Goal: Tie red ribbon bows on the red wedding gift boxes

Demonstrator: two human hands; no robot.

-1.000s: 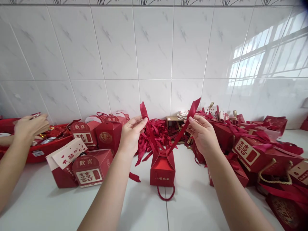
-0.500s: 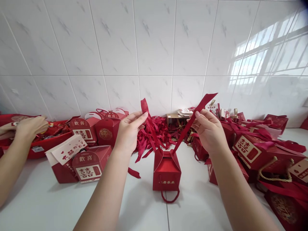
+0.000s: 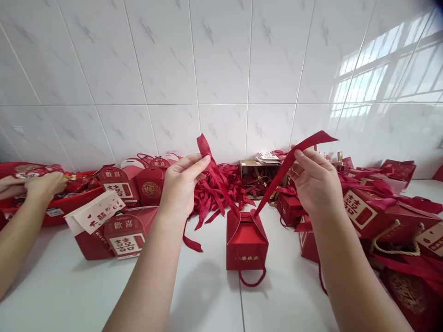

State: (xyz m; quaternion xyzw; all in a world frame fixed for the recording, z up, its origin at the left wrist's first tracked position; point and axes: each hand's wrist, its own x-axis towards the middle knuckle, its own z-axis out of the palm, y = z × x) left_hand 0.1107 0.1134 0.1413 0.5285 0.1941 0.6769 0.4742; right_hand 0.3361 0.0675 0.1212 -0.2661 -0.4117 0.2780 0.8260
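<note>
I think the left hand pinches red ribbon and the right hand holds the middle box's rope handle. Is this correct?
No: the head view shows the right hand pinching red ribbon, not the rope handle of the middle box. The left hand does pinch ribbon.

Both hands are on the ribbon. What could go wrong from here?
The red box might slide or tip if the left hand and right hand pull unevenly, as neither steadies it. The ribbon could slip free, since each end is only pinched. It might also tangle with the pile of loose ribbons behind and left of the box.
</note>
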